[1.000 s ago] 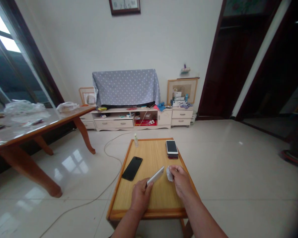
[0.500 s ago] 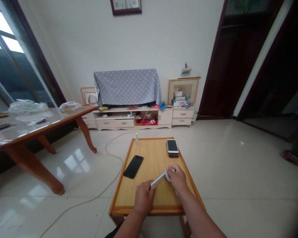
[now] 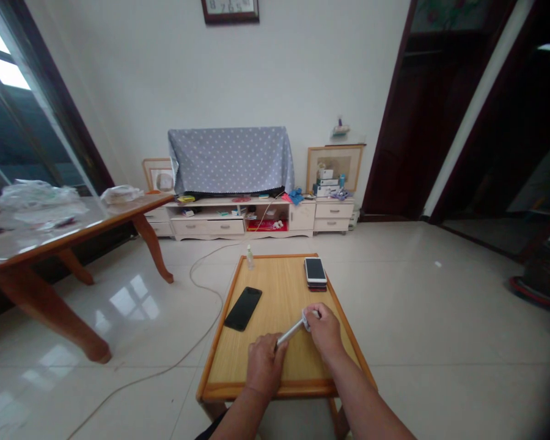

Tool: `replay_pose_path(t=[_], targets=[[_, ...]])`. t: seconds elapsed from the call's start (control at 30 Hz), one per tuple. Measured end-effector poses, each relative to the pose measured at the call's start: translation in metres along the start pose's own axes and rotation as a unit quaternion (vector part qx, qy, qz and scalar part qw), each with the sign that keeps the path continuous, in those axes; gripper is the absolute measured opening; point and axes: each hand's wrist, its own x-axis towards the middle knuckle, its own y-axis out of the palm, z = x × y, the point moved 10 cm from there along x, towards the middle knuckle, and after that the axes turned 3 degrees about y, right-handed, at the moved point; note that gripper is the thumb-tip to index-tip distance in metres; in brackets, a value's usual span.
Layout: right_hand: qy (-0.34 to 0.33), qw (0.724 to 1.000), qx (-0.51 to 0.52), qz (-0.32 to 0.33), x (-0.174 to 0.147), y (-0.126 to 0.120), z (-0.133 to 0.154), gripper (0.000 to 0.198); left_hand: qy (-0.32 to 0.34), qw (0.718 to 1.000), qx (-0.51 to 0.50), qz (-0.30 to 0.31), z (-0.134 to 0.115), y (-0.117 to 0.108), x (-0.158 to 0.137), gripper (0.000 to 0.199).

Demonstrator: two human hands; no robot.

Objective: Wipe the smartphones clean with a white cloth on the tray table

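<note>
My left hand (image 3: 266, 362) is wrapped round the near end of a silver phone (image 3: 290, 332), which is seen almost edge-on just above the small wooden table. At its far end my right hand (image 3: 323, 327) pinches a small white cloth (image 3: 306, 320) against the phone's edge. Most of the cloth is hidden by the fingers. A black phone (image 3: 244, 308) lies flat on the table to the left of my hands. Beyond my right hand rests a stack of phones (image 3: 315, 272), a white-framed one on top. A small clear bottle (image 3: 250, 258) stands at the far left corner.
The wooden table (image 3: 282, 389) has a raised rim. At left stands a larger table (image 3: 151, 205) with plastic bags (image 3: 39, 198) on it. A cable (image 3: 183, 360) runs over the tiled floor. By the wall is a white cabinet (image 3: 302, 217) under a dotted cloth (image 3: 229, 160).
The view has shifted slightly, so the room sits a little further left. The silver phone now shows a thinner edge. Both hands keep their hold, with the cloth still at the phone's far end.
</note>
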Motion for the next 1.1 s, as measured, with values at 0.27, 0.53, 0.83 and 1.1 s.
replay_pose_path(t=[0.27, 0.53, 0.83, 1.1], targets=[[0.009, 0.999, -0.035, 0.017, 0.009, 0.004, -0.012, 0.031, -0.002, 1.000, 0.009, 0.003, -0.004, -0.003, -0.002, 0.033], [-0.026, 0.990, -0.044, 0.129, -0.034, 0.049, 0.001, 0.017, 0.005, 1.000, 0.024, 0.015, -0.006, 0.001, 0.000, 0.033], [-0.008, 0.997, -0.050, 0.057, -0.006, 0.017, 0.001, 0.019, 0.012, 1.000, 0.018, 0.013, -0.007, 0.001, -0.002, 0.032], [-0.037, 0.985, -0.048, 0.161, -0.063, 0.062, 0.016, 0.009, 0.002, 0.999, 0.049, 0.005, -0.001, 0.003, -0.001, 0.029]])
